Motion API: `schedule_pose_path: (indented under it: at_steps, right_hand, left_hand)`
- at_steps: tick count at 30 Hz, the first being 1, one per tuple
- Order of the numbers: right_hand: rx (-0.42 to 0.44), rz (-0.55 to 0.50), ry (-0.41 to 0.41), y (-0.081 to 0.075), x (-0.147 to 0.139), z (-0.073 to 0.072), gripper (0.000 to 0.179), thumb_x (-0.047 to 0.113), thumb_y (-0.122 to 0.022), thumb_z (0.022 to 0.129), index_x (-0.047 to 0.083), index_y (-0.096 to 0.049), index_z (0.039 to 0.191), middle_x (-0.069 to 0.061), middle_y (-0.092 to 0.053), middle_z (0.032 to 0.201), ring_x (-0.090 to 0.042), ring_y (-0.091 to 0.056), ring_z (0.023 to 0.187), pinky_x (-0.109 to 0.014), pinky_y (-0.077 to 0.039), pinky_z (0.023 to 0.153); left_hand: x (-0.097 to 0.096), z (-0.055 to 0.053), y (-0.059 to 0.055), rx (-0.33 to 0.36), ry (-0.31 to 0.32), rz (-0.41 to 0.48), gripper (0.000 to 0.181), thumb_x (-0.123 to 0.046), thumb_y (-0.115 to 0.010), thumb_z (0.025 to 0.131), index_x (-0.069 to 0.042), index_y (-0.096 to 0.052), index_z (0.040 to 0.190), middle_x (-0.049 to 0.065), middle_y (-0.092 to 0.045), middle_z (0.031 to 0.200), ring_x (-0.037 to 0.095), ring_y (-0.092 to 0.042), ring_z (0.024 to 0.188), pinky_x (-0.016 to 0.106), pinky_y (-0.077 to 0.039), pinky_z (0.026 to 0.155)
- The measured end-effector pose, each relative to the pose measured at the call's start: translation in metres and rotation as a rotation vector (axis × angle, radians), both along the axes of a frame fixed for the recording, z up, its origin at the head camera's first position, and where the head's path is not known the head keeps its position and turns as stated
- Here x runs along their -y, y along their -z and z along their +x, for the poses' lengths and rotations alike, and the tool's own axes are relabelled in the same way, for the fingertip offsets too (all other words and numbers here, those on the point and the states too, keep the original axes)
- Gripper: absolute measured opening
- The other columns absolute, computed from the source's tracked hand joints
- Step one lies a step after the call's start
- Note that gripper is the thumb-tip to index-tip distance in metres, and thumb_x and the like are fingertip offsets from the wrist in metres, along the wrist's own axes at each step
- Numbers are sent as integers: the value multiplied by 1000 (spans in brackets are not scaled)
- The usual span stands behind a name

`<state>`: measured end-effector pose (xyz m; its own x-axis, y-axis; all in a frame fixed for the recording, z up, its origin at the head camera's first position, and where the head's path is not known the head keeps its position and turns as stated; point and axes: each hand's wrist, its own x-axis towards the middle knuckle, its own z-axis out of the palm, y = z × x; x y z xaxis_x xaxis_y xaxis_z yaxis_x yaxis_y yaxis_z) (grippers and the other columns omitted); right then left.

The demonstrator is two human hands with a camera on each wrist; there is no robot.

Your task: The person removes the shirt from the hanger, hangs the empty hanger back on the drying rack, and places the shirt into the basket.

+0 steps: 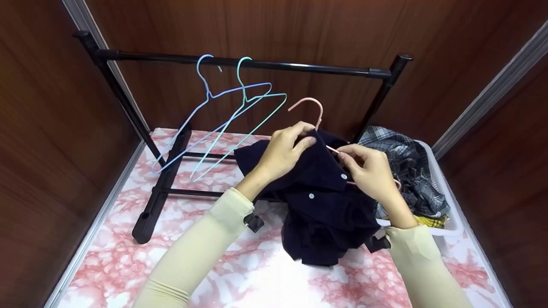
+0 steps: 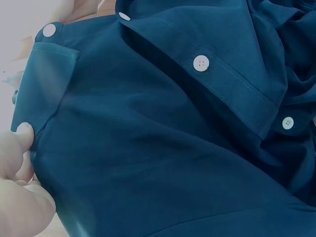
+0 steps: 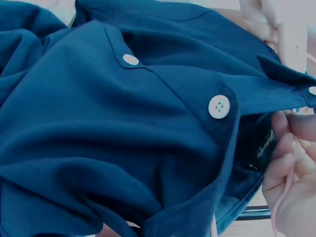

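Note:
A dark navy shirt [image 1: 317,175] with white buttons hangs bunched between my hands, in front of the rack. My left hand [image 1: 286,147] pinches its edge near the collar, thumb uppermost in the left wrist view. The hook of a pink hanger [image 1: 321,111] rises above the collar. My right hand [image 1: 368,167] pinches the hanger's wire, also visible against the palm in the right wrist view. One end of the hanger sticks out beyond the right hand, outside the shirt; cloth hides its other end.
A black clothes rack [image 1: 299,66] stands behind the shirt. On its bar hang a blue hanger [image 1: 199,109] and a mint-green hanger [image 1: 229,122]. At the right, a white basket [image 1: 441,184] holds plaid clothes [image 1: 411,171]. Wood-patterned panels enclose the sides and back.

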<state>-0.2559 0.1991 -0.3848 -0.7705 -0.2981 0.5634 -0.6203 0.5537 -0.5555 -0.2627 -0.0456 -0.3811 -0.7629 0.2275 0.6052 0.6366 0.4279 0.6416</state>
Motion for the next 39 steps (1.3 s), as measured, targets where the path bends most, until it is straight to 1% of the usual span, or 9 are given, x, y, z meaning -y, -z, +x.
schedule_pose_path:
  at_steps: [5,8,15,23,26,29,32,36,39]
  right_hand:
    - [22,-45,-10,1,-2,2,10,8,-73,100,10,-83,102,0,-76,77,-6,-67,71,-15,-46,64]
    - [28,-58,-13,1,-3,4,10,9,-73,101,10,-83,102,-2,-76,76,-6,-68,71,-15,-46,64]
    - [45,-77,-1,2,-8,6,9,9,-74,100,10,-83,102,-2,-75,76,-8,-69,71,-16,-48,65]
    - [62,-120,6,-1,-14,9,10,7,-73,100,8,-83,103,-6,-76,79,-3,-69,73,-13,-49,69]
    - [64,-122,20,0,-18,10,10,9,-74,100,8,-83,103,-8,-76,79,-3,-67,70,-13,-46,64]
    - [64,-132,21,1,-22,10,10,9,-73,101,6,-83,103,-12,-77,84,-4,-68,70,-13,-46,63]
    - [73,-136,28,0,-26,12,11,10,-72,101,6,-82,103,-12,-77,86,-3,-68,72,-13,-45,62]
    - [84,-133,43,-3,-31,14,12,13,-72,102,7,-83,103,-8,-75,80,-3,-65,69,-16,-43,58]
    - [84,-138,51,-4,-34,15,12,13,-72,102,8,-83,103,-7,-75,77,-3,-64,67,-16,-44,58]
  left_hand:
    - [3,-1,2,5,8,-15,25,-20,-68,104,-7,-72,125,4,-78,115,16,-70,111,27,-50,101]
    - [4,-1,2,12,6,-14,24,-20,-68,104,-7,-72,124,4,-78,114,16,-70,110,28,-51,100]
    - [6,0,2,21,2,-30,26,-22,-68,104,-7,-72,125,5,-77,116,18,-70,113,30,-50,102]
    - [9,-1,3,22,-9,-28,27,-22,-68,104,-7,-72,126,6,-77,117,18,-70,114,31,-50,103]
    - [10,-2,3,23,-15,-29,27,-22,-68,104,-7,-72,126,6,-77,118,18,-70,115,31,-50,104]
    - [13,-2,5,24,-19,-30,27,-22,-68,104,-7,-72,127,6,-77,119,18,-69,115,31,-50,104]
    - [15,-2,7,25,-21,-30,27,-22,-68,104,-7,-71,127,7,-76,120,18,-69,116,31,-51,104]
    - [17,-2,8,28,-20,-30,27,-22,-68,104,-6,-71,127,7,-77,119,18,-70,115,33,-51,103]
    - [19,-2,8,34,-22,-32,27,-22,-68,104,-6,-71,126,7,-77,119,18,-70,114,33,-51,103]
